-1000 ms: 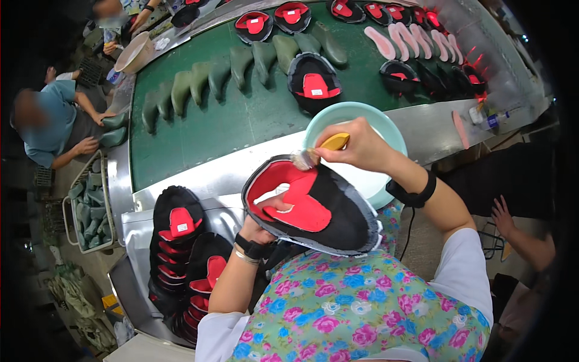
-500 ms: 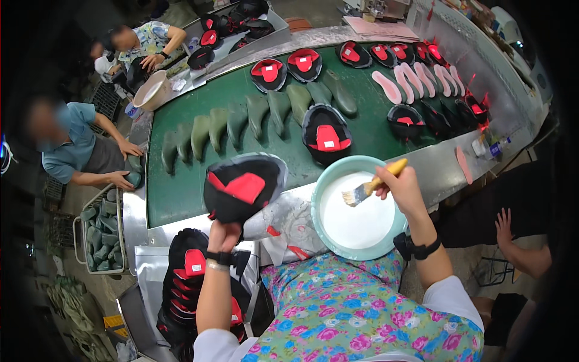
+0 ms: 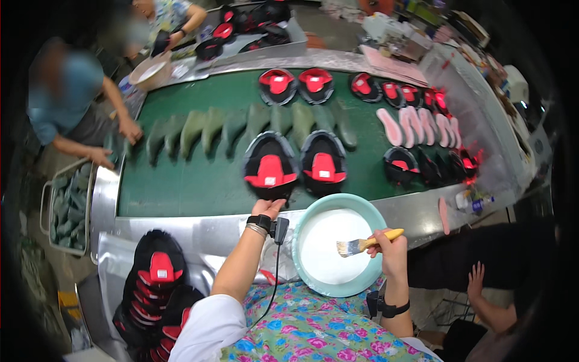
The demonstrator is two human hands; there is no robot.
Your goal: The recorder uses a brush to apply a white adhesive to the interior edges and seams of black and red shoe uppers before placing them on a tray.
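Observation:
My left hand reaches to the near edge of the green conveyor belt and touches a black and red shoe upper lying flat on it. A second such upper lies just right of it. My right hand holds a yellow-handled brush over a teal bowl of white glue, bristles down in the bowl. A wristband with a cable sits on my left wrist.
Green shoe lasts stand in a row across the belt, with more black and red uppers and pink insoles beyond. A stack of uppers lies at my lower left. A person at the left handles lasts by a crate.
My left hand has carried the upper from in front of me out to the belt and laid it down. The right hand moved the brush from the upper into the bowl.

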